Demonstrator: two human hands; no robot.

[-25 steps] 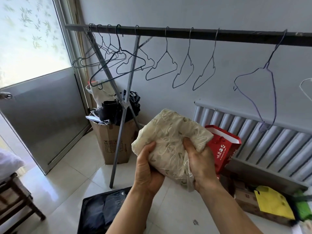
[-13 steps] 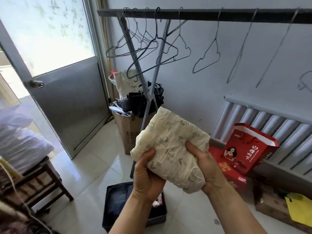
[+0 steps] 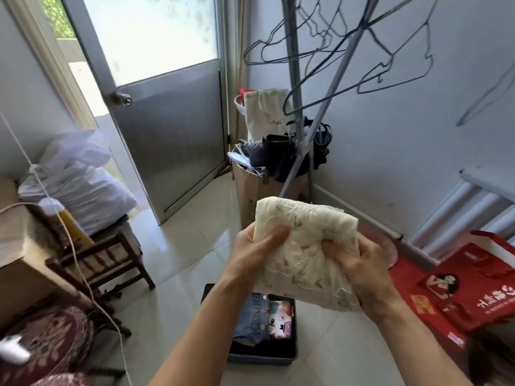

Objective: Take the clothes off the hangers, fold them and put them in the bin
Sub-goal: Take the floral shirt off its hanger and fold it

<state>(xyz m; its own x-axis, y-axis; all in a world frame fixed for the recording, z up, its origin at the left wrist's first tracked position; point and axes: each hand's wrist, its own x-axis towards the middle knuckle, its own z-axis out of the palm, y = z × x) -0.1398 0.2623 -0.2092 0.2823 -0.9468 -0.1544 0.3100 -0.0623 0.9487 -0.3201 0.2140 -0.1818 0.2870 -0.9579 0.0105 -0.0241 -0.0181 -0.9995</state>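
Garment (image 3: pixel 303 246), cream, crinkled thin fabric with small leaf motifs, is folded into a soft rectangular bundle. Its long axis runs from upper left to lower right. Left hand (image 3: pixel 250 254) and right hand (image 3: pixel 359 263) clamp opposite ends, thumbs pressed into the cloth. It is held above the dark rectangular bin (image 3: pixel 262 359).

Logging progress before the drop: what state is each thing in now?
Cream garment: folded into a bundle.
Left hand: grips the garment's left side.
Right hand: grips its right side.
Bin: on the floor, holding folded clothes.
Hangers: bare.
Door: open.
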